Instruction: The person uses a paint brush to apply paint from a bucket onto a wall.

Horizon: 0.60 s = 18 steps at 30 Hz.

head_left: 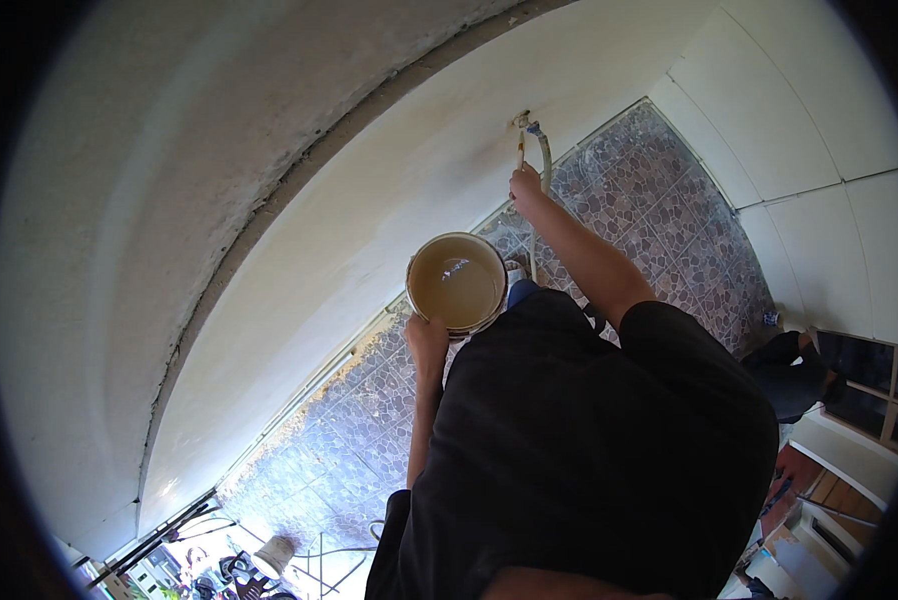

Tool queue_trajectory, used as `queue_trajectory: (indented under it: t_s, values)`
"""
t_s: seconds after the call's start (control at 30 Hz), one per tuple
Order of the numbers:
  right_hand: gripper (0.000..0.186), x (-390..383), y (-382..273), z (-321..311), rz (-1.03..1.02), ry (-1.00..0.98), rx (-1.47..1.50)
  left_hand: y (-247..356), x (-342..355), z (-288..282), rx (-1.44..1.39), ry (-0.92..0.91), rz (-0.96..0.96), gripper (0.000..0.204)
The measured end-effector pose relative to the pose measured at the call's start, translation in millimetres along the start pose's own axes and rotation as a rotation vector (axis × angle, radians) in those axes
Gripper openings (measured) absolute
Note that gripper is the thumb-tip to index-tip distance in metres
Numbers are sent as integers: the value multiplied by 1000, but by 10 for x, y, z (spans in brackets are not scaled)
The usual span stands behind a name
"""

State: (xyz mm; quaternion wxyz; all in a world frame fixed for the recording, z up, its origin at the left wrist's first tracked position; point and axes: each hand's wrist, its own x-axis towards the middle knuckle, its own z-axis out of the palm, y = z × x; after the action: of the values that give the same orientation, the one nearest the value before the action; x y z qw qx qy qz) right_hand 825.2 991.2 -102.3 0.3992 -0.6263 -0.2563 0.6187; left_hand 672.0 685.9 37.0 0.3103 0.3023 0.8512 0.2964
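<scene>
Left hand [427, 340]: just left of frame centre, fingers clenched on the rim of the bucket, gripping its lower left edge.
Bucket [459, 283]: round, pale, seen from above at centre frame, holding murky brownish water with a bright glint on the surface; it hangs above the patterned floor.
Right hand [525, 185]: above centre, arm stretched up to the wall, fingers closed around the tap or the top of the hose; which of the two cannot be told.
Tap [521, 122]: small fitting on the cream wall, upper centre.
Hose [546, 155]: grey, curving down from the tap just beside the right hand.
Floor [659, 200]: dark mosaic-patterned tiles, running from lower left to upper right.
Wall [389, 190]: cream, stained near the tap.
Clothing [589, 440]: black shirt filling lower centre.
</scene>
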Motion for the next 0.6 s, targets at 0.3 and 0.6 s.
queue_trajectory:
  t_s: [0.3, 0.6]
  values:
    - [55, 275, 14, 246, -81, 131, 152, -37, -23, -39, 21, 6, -63, 32]
    - [44, 216, -16, 279, -81, 0, 167, -69, -6, -54, 17, 24, -54, 33]
